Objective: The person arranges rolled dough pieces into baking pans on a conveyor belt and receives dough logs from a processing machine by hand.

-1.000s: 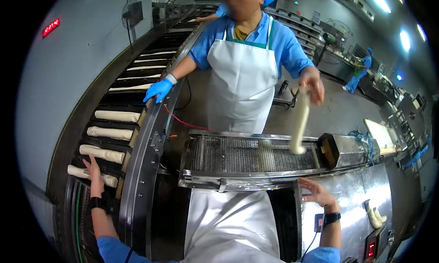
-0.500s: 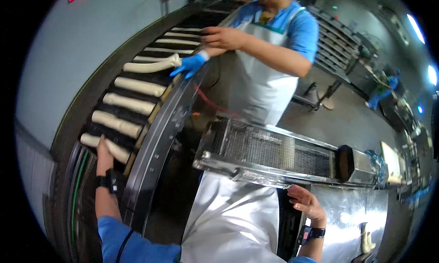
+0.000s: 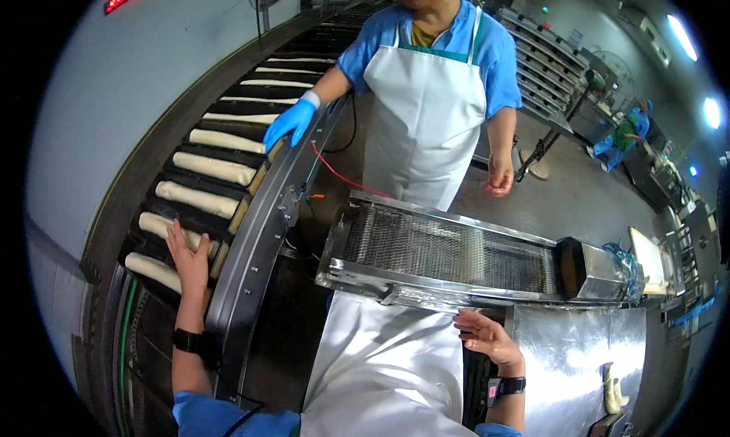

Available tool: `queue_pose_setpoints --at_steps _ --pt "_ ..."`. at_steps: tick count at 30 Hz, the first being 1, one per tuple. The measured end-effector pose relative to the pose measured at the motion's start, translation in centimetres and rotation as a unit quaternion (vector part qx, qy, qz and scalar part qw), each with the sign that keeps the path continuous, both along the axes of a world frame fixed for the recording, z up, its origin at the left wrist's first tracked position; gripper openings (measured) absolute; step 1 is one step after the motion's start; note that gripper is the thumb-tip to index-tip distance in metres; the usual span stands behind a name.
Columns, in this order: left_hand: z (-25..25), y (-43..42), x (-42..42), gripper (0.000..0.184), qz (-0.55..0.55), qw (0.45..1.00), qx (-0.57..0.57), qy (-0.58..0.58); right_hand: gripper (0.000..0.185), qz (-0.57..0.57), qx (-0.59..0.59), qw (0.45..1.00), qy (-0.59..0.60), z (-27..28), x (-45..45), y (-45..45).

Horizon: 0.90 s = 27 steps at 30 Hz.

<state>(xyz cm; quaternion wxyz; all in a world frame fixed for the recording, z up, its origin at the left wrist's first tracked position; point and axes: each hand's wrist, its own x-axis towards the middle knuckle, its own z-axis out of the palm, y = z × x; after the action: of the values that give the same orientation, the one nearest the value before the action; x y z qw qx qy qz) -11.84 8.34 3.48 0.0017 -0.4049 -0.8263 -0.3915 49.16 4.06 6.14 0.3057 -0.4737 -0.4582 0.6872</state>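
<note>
My left hand (image 3: pixel 188 256) is open, fingers apart, over the right end of a dough roll (image 3: pixel 156 223) in a dark tray on the left conveyor. A nearer dough roll (image 3: pixel 152 271) lies just below it, and another dough roll (image 3: pixel 196 198) lies beyond. Each sits in its own dark slot. My right hand (image 3: pixel 490 342) hangs open and holds nothing, in front of the near edge of the mesh belt (image 3: pixel 449 247), beside my white apron.
A co-worker (image 3: pixel 426 95) stands across the mesh belt, one blue-gloved hand by the conveyor rail (image 3: pixel 255 247). On the right, a metal table (image 3: pixel 570 346) bears dough pieces (image 3: pixel 613 391). Another person (image 3: pixel 627 137) is at the far right.
My left hand has lifted off the nearest roll and spread over the one beyond. The rolls have shifted towards me. The co-worker's bare hand has let go of a roll and dropped to the side.
</note>
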Motion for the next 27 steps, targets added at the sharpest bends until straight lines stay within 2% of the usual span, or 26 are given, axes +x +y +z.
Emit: queue_pose_setpoints --at_steps 1,2,3,5,9,12,16,19,20,21,22,24,26,27 --pt "-0.7 1.0 -0.5 0.081 0.021 0.999 -0.024 -0.013 0.078 0.001 -0.005 1.000 0.004 0.0 -0.1 -0.1" --pt "-4.7 2.5 -4.4 0.084 0.010 0.998 -0.001 -0.065 0.078 0.001 -0.010 1.000 0.009 0.0 -0.3 -0.2" --pt "-5.9 3.4 -6.0 0.084 0.050 0.992 0.005 -0.119 0.079 -0.003 -0.006 1.000 0.014 0.1 -0.4 -0.5" --pt "-5.4 3.9 -7.1 0.083 0.115 0.961 0.013 -0.253 0.079 -0.015 -0.003 1.000 0.026 -0.1 -0.3 -1.1" --pt "-6.0 0.2 -10.3 0.069 0.028 0.903 0.112 -0.414 0.079 -0.032 0.005 0.998 0.046 -0.6 -0.3 -2.0" --pt "-7.0 -5.3 -11.8 0.060 -0.037 0.897 0.096 -0.431 0.076 -0.048 -0.010 0.996 0.068 -1.4 -0.4 -1.9" --pt "-8.4 -11.1 -12.2 0.049 -0.078 0.916 0.048 -0.390 0.066 -0.054 -0.010 0.995 0.083 -2.6 -1.5 -0.7" --pt "-6.3 -10.2 -8.7 0.059 -0.090 0.886 0.123 -0.438 0.063 -0.040 -0.001 0.996 0.082 -2.0 -2.4 0.0" --pt "-4.0 -8.1 -5.3 0.065 -0.015 0.964 0.108 -0.242 0.063 -0.030 -0.004 0.996 0.082 -1.8 -2.6 -0.2" --pt "-2.8 -6.7 -3.5 0.073 0.059 0.993 0.091 -0.035 0.062 -0.025 0.000 0.996 0.083 -1.7 -2.7 -0.2" --pt "-3.3 -5.8 -3.4 0.077 -0.022 0.993 0.067 0.099 0.062 -0.031 0.000 0.996 0.083 -2.1 -2.7 -0.1" --pt "0.4 -2.6 3.1 0.075 -0.122 0.978 0.015 0.170 0.061 -0.020 0.008 0.996 0.083 -2.8 -2.6 -0.2" --pt "3.2 0.4 6.8 0.072 -0.277 0.939 -0.064 0.192 0.060 -0.029 0.017 0.996 0.077 -2.5 -2.8 -0.9" --pt "3.5 1.9 7.2 0.072 -0.285 0.936 -0.067 0.195 0.060 -0.026 0.027 0.997 0.060 -2.7 -2.9 -1.2"
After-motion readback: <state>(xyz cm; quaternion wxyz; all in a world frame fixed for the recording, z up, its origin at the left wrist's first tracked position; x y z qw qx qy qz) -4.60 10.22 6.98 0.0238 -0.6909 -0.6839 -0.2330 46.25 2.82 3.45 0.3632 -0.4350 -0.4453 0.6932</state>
